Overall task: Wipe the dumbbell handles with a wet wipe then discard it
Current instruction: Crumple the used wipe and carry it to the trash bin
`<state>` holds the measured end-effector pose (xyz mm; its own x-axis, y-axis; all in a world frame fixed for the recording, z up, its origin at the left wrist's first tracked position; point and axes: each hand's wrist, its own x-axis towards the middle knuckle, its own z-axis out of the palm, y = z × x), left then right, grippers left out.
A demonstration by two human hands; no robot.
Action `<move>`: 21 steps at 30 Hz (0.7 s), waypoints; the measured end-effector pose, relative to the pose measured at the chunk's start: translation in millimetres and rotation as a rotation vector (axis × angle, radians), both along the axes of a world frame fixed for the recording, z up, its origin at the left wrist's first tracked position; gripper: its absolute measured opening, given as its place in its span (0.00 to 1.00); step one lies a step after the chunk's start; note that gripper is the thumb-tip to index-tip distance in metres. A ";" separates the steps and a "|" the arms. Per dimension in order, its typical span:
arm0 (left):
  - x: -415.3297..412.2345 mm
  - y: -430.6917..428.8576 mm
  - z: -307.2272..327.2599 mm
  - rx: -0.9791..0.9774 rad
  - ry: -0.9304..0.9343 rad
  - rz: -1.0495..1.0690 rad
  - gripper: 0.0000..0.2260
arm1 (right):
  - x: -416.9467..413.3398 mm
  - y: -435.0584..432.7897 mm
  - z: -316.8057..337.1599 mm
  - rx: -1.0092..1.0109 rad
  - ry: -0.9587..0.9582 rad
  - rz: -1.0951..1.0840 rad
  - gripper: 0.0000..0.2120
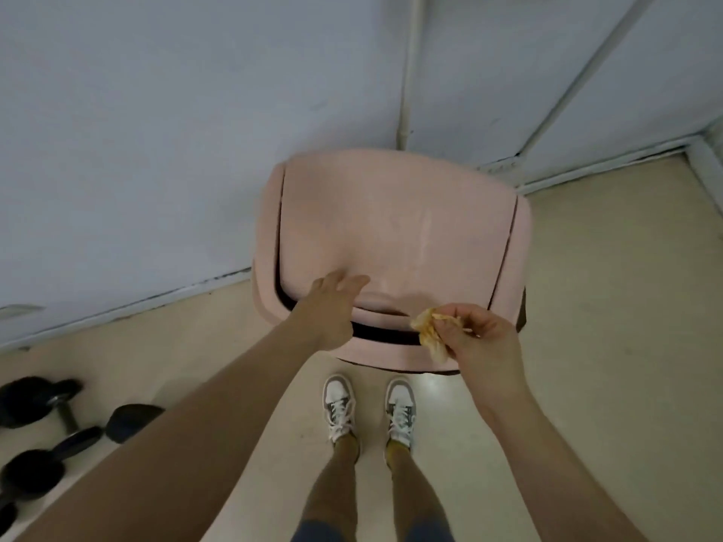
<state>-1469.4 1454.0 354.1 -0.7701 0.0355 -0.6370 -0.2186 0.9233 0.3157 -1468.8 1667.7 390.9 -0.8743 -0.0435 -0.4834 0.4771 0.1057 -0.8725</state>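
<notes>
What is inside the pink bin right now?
Cannot be seen. The pink bin has its swing lid covering the top; only a dark slit shows at its front edge. The crumpled wipe is outside, pinched in the right hand.

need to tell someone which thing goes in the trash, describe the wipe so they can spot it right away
Start at the big pink bin standing in the corner where the pale walls meet. Over its near rim, the right hand pinches a small crumpled wipe. It is the only yellowish, scrunched, soft thing here; the left hand beside it holds nothing.
</notes>
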 end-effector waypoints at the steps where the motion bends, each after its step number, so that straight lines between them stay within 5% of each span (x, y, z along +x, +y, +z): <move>1: -7.5 0.2 -9.5 0.000 0.006 0.001 0.38 | -3.7 -6.8 -9.0 0.015 0.005 0.025 0.06; 4: -28.9 -3.1 -38.5 -0.021 0.010 -0.041 0.39 | -13.4 -29.8 -46.4 0.062 -0.065 0.267 0.12; 8: -54.8 -12.0 -68.3 0.043 0.006 0.005 0.40 | -30.6 -51.6 -90.9 0.364 -0.228 0.770 0.35; 16: -52.2 -1.6 -60.4 0.065 0.464 0.250 0.30 | -47.6 -37.7 -63.5 0.515 0.220 0.440 0.29; 21: -40.1 1.0 -16.0 -0.040 0.466 0.285 0.34 | -62.5 -42.3 -15.9 0.480 0.307 0.415 0.29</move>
